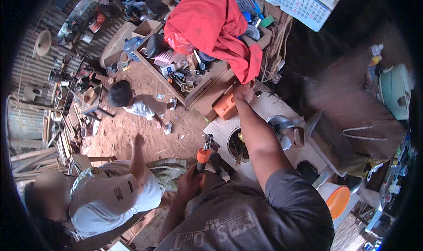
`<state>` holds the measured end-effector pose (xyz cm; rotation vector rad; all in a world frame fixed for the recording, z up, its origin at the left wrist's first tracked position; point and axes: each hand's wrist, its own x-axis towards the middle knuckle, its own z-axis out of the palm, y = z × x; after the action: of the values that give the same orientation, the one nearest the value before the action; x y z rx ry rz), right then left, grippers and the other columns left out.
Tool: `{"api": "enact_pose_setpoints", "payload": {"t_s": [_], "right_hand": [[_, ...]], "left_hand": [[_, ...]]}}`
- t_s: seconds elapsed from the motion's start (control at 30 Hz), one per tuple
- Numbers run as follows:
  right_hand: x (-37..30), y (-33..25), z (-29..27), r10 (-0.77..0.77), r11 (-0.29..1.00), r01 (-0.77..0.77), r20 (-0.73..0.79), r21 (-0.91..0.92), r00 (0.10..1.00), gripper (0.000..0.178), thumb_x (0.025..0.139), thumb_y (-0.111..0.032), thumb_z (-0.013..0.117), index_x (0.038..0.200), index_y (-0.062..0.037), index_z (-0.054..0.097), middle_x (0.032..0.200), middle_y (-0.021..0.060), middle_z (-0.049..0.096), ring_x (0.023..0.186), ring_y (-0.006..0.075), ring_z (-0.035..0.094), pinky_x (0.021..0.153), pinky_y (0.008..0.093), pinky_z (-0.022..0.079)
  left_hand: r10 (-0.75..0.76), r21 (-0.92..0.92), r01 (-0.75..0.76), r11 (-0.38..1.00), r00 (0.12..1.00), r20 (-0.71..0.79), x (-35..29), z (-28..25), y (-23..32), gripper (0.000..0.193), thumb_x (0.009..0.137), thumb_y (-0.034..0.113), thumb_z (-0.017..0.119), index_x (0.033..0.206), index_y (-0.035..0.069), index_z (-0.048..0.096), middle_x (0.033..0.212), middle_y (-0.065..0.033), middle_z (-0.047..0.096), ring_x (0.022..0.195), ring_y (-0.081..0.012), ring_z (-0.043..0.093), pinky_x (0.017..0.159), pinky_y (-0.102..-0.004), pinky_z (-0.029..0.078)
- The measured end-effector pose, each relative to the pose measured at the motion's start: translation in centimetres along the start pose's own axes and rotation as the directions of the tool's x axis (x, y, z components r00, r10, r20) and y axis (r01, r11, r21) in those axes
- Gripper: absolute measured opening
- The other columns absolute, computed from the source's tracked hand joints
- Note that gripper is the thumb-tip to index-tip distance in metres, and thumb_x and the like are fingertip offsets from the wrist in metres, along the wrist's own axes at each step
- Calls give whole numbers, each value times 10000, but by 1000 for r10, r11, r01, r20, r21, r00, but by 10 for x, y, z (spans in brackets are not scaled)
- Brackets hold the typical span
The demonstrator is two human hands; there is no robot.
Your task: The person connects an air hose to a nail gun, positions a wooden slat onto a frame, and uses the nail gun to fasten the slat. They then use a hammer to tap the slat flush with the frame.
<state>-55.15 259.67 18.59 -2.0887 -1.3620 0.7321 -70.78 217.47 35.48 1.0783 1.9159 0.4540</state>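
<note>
My left hand (191,183) is closed round the black grip of a hand tool (202,157) with an orange collar and a narrow metal head pointing up and away from me. The exact kind of tool does not show. Stretched far forward over the pale worktop, my right hand (243,92) is at the hanging end of a red cloth (211,21). Just left of that hand is an orange box-like thing (225,106). The fingers of my right hand are partly hidden, so whether they grip anything is unclear.
A wooden tray (189,96) of mixed small items stands ahead. The worktop (220,127) has a round dark opening (238,143). At left, a seated person (119,198) and a child (143,106) on the dirt floor are close by. A white bucket with orange inside (338,201) stands right.
</note>
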Motion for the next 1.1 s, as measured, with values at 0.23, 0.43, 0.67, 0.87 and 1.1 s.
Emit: {"api": "enact_pose_setpoints", "payload": {"t_s": [0.23,0.43,0.67,0.87,1.1], "right_hand": [[-22,-25,14,139,988,-138,9,-71,990,810,971,-219,652,1675,-151,257,1718,144,272,1415,483,469,1071,563,577],[-31,-37,21,248,962,-245,-10,124,969,950,908,-361,726,1697,-182,227,1744,90,281,1502,452,381,1138,591,499],[-60,48,61,-173,964,187,-89,190,981,947,951,-343,702,1654,60,212,1713,314,232,1575,474,285,1294,552,264],[-189,-11,45,-93,995,102,293,-16,952,929,1022,-379,614,1682,48,119,1767,280,103,1628,465,164,1302,598,214],[-190,-40,47,150,987,-121,319,-110,936,936,1031,-383,582,1710,-22,47,1810,173,15,1634,469,152,1264,724,171]], "left_hand": [[36,29,-37,999,999,14,-12,1,-5,451,1027,185,645,1443,23,586,1162,-232,742,1093,-350,744,942,-434,553],[-33,-74,36,997,999,42,-15,-4,-19,391,1042,187,625,1400,33,601,1099,-196,754,1034,-309,752,914,-416,559],[-80,-176,96,980,992,94,1,-18,-15,452,1044,224,645,1439,15,575,1139,-213,762,1088,-300,762,917,-417,566],[-47,-164,40,986,998,-35,9,-22,-53,347,1079,245,619,1354,35,633,1058,-99,769,945,-166,735,824,-346,578],[-71,-149,67,987,997,-23,6,-34,-50,506,1042,265,649,1468,8,556,1079,-216,764,1042,-330,771,881,-420,571]]}}
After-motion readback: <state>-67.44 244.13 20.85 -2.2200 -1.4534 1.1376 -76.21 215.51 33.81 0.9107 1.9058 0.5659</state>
